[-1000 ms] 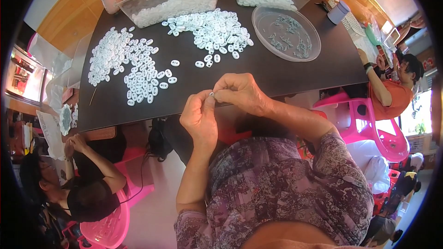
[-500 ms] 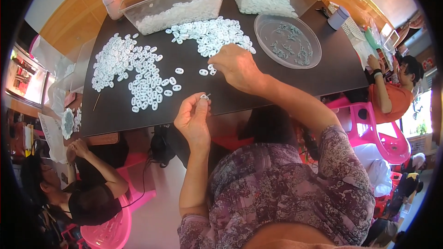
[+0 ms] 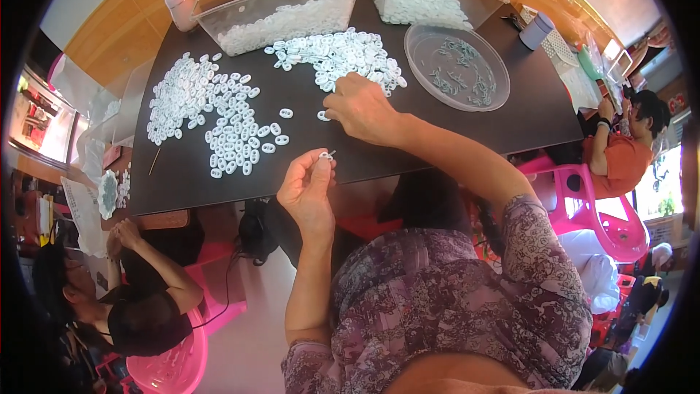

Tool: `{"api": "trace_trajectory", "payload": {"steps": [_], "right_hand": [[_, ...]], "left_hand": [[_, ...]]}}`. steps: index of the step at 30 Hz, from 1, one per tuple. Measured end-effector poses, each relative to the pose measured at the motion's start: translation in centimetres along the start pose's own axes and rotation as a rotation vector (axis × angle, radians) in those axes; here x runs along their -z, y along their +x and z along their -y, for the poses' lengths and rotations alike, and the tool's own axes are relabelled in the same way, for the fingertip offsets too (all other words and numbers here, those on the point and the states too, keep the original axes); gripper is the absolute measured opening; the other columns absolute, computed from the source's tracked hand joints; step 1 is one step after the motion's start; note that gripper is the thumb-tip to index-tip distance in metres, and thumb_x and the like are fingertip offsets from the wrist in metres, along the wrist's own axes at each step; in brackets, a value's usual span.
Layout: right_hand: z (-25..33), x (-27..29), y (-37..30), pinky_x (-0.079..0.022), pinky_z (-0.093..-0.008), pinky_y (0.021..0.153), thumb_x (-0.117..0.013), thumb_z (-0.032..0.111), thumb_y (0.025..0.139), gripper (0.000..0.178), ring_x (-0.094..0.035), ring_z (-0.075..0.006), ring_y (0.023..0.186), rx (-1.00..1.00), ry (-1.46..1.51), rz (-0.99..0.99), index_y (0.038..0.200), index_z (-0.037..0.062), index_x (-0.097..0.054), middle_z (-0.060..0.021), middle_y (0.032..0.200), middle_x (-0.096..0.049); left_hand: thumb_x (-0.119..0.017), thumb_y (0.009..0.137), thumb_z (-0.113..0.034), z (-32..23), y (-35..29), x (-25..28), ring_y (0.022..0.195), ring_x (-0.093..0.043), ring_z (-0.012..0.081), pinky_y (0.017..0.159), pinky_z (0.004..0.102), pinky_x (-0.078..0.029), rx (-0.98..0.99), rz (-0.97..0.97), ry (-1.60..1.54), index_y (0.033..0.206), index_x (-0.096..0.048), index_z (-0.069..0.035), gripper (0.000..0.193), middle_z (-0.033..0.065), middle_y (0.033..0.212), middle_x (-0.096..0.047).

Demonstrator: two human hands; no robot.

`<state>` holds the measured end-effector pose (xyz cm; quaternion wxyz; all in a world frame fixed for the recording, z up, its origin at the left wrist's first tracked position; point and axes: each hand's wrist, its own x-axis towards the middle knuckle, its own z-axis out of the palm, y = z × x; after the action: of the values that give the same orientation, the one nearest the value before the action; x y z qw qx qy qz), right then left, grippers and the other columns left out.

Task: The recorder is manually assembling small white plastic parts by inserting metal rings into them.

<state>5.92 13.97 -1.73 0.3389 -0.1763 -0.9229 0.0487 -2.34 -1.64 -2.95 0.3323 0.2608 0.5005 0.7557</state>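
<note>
At the near edge of the desk (image 3: 496,135), the left hand (image 3: 308,193) has its grip pinched on a small white piece (image 3: 326,156), probably light, stiff and slick, best held by its rim. Farther off, the right hand (image 3: 364,111) is beside a pile of similar pieces (image 3: 357,55); whether its grip holds one, I cannot tell. No lettering on them is legible.

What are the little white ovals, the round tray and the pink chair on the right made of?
The little white ovals look like smooth, hard plastic: they're all alike, as if moulded. The round tray seems clear, shiny plastic, maybe glass: dark table shows through. The pink chair is probably plastic too, smooth and glossy, with one even colour.
</note>
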Motion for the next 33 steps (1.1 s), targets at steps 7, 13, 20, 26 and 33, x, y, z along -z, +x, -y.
{"api": "trace_trajectory", "payload": {"steps": [7,13,20,26,33], "right_hand": [[0.6,-0.2,0.9,-0.041,-0.0376,0.062,-0.062,0.002,0.063,0.006,-0.050,-0.0275,0.073,0.158,-0.093,0.086,0.067,0.0043,-0.057,-0.0115,0.074,-0.051],[1.1,0.1,0.8,-0.041,-0.0368,0.062,-0.062,0.002,0.065,0.012,-0.049,-0.0275,0.073,0.200,-0.037,0.072,0.074,0.0044,-0.054,-0.0105,0.075,-0.049],[1.5,0.7,-0.4,-0.044,-0.0376,0.061,-0.061,0.001,0.069,0.019,-0.054,-0.0276,0.070,0.064,0.109,0.044,0.088,0.0043,-0.060,-0.0110,0.070,-0.052],[1.7,2.8,-1.8,-0.045,-0.0285,0.061,-0.064,0.010,0.079,0.011,-0.056,-0.0125,0.067,-0.493,0.849,0.217,0.088,0.0027,-0.065,-0.0028,0.076,-0.062],[3.1,4.8,-2.5,-0.040,-0.0195,0.052,-0.061,0.017,0.085,0.017,-0.051,-0.0048,0.060,-0.775,1.047,0.300,0.084,0.0009,-0.065,-0.0017,0.070,-0.061]], "left_hand": [[-0.062,0.084,-0.004,0.0,-0.1,0.0,0.061,-0.055,0.0088,0.054,0.0198,-0.045,0.026,-0.013,-0.010,0.091,-0.063,0.003,0.010,0.0064,0.075,-0.063],[-0.062,0.084,-0.005,0.1,-0.1,0.2,0.066,-0.056,0.0064,0.057,0.0176,-0.044,0.017,0.011,-0.029,0.093,-0.063,0.001,0.011,0.0031,0.078,-0.063],[-0.061,0.084,-0.003,-0.2,-0.2,0.1,0.061,-0.055,0.0089,0.054,0.0202,-0.045,0.015,-0.011,-0.021,0.091,-0.063,0.004,0.010,0.0066,0.076,-0.063],[-0.061,0.084,-0.004,-0.3,-0.1,0.1,0.060,-0.055,0.0098,0.053,0.0210,-0.045,0.006,-0.006,-0.052,0.090,-0.063,0.004,0.010,0.0078,0.076,-0.063],[-0.061,0.084,-0.003,-0.7,-0.1,-1.1,0.067,-0.058,0.0113,0.056,0.0209,-0.046,0.010,0.007,-0.112,0.092,-0.061,0.004,0.010,0.0076,0.080,-0.063]]}}
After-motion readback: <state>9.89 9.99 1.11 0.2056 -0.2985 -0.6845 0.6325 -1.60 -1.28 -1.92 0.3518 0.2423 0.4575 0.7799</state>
